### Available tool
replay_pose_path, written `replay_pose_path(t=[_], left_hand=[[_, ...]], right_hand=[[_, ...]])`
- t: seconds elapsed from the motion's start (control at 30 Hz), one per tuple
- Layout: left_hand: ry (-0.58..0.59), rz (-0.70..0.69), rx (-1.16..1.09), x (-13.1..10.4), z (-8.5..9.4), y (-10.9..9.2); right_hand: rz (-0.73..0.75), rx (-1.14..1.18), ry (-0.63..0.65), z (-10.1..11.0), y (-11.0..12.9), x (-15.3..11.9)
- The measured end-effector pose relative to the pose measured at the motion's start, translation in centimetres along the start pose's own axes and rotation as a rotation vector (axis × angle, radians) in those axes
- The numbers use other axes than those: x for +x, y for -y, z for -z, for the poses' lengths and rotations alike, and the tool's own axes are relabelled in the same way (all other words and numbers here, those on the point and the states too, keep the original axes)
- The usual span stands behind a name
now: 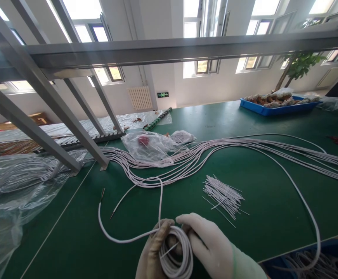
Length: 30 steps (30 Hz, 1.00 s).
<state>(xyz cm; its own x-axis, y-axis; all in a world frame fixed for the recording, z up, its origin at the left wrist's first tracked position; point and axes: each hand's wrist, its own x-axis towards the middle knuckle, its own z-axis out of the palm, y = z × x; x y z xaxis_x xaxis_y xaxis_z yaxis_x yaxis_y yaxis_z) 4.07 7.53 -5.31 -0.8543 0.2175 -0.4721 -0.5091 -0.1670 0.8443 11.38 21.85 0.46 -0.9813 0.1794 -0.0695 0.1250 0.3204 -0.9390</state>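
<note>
Centrally, left hand point(154, 252) and right hand point(208, 242), gloved fingers clamped on coiled white cable point(177, 254), near front edge of green worktop point(273, 217), open surface either side.

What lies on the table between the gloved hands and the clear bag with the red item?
Head view: the loose white cable loops across green table, then the long white cable bundle.

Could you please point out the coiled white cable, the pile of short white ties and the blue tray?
Coiled white cable point(177, 252), head view, on the loops.
Pile of short white ties point(222, 195), head view, its middle.
Blue tray point(262, 110), head view, front wall.
</note>
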Motion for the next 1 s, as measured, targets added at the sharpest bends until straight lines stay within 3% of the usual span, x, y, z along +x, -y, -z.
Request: replay_pose_path(t=[0.1, 0.27, 0.33, 0.43, 0.53, 0.67, 0.8, 1.0], left_hand=[[-0.010, -0.011, 0.049, 0.3, 1.2, 0.2], [0.010, -0.028, 0.121, -0.1, 1.7, -0.2], [0.006, 0.005, 0.128, -0.4, 1.3, -0.8], [0.077, 0.071, 0.023, -0.7, 0.7, -1.7], [0.134, 0.090, -0.051, -0.3, 1.4, -1.7], [0.160, -0.051, 0.107, 1.5, 3.9, -0.2], [0.234, -0.081, 0.244, 3.3, 5.9, 1.2], [0.329, -0.065, 0.209, 3.7, 6.2, 1.1]], right_hand=[[-0.043, -0.040, 0.057, 0.1, 1.5, 0.1], [-0.262, -0.113, 0.126, -0.6, 2.7, 0.9], [-0.205, -0.168, 0.080, -1.1, 2.1, 1.0], [0.002, -0.255, -0.019, -1.6, 0.6, 1.0], [0.153, -0.314, -0.066, -1.5, -0.4, 1.0], [0.211, -0.431, -0.060, -0.9, -0.6, 1.3], [0.245, -0.523, -0.068, -0.9, -0.5, 1.3], [0.287, -0.491, -0.155, -1.2, -0.9, 1.2]])
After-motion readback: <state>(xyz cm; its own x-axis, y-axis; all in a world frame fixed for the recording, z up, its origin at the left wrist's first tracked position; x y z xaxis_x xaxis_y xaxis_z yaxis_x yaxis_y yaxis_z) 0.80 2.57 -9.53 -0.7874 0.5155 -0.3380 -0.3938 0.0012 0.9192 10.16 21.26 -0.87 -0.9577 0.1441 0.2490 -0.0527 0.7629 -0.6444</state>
